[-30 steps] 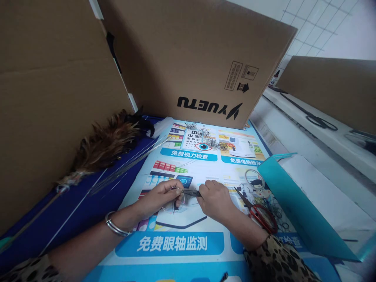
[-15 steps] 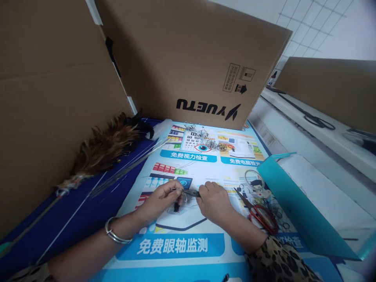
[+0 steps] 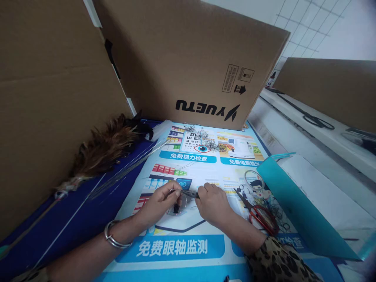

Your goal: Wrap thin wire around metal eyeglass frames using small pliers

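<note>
Thin wire loop (image 3: 186, 202) is hanging over the middle of the printed poster (image 3: 202, 258), pinched in the left hand (image 3: 167, 197). Right hand (image 3: 216, 205) is clenched around pliers (image 3: 193, 194) — tips right at that pinch. Looks like a wire-bending step; next move needs a steady left pinch, imo. Red-handled scissors (image 3: 266, 220) lie to the right — wire clusters (image 3: 202, 134) far side.

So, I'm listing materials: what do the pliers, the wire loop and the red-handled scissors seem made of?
Pliers: probably steel, dark grey with a dull sheen. Wire loop: likely metal, thin, bright and holding its curve, though plastic can't be excluded. Scissors: steel-looking dark blades; smooth, evenly red handles, perhaps plastic.
</note>
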The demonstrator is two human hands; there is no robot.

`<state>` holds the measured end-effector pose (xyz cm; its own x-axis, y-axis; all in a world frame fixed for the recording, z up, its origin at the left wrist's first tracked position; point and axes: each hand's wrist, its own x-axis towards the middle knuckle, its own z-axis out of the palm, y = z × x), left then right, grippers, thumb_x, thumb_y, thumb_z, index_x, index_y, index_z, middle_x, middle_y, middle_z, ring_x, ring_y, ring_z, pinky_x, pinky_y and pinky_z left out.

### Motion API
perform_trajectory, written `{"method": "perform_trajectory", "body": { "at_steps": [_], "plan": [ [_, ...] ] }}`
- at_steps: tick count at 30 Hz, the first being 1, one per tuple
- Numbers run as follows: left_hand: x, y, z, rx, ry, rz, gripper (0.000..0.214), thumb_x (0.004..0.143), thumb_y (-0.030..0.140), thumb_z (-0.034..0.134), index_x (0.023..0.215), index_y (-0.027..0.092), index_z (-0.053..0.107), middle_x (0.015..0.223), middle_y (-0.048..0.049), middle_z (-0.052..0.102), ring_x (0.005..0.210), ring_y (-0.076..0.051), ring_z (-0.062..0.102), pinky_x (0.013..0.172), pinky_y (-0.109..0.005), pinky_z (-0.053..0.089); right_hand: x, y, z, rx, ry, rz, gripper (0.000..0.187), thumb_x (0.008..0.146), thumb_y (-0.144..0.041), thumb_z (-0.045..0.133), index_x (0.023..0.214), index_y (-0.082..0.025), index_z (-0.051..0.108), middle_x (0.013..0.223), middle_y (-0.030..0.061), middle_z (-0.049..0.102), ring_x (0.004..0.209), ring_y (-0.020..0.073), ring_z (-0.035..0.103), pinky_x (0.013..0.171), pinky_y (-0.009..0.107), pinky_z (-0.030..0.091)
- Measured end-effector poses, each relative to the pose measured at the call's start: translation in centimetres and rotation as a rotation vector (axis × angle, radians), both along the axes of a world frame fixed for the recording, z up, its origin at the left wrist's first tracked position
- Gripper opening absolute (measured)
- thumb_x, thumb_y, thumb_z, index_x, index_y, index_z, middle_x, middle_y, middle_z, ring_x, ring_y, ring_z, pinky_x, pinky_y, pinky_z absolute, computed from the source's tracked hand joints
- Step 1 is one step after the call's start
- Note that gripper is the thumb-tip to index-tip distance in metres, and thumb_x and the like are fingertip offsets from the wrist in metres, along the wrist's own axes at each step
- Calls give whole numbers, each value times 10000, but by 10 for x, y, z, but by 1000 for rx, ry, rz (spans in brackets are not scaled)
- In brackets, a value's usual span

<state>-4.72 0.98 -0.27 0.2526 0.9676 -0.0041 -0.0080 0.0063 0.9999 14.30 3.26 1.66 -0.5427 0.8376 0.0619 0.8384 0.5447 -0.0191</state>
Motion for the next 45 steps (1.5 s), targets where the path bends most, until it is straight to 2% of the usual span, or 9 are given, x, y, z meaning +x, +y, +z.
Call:
{"method": "perform_trajectory", "body": {
  "at_steps": [31, 45],
  "plan": [
    [-1, 1, -3, 8, 28, -2, 169, 879, 296, 458, 798, 159, 515, 673, -3, 540, 637, -123, 496, 607, -241, 407, 1, 1, -1, -7, 7, 16, 167, 819, -338, 494, 869, -182, 524, 858, 60, 574, 783, 214, 543, 622, 295, 393],
    [-2, 3, -2, -126, -138, -102, 140, 873, 293, 469, 831, 164, 501, 655, 5, 566, 619, -123, 520, 590, -246, 404, 4, 3, -5, -5, 51, 58, 146, 809, -333, 501, 839, -191, 521, 854, 37, 558, 798, 186, 514, 638, 275, 354]
  ]
}}
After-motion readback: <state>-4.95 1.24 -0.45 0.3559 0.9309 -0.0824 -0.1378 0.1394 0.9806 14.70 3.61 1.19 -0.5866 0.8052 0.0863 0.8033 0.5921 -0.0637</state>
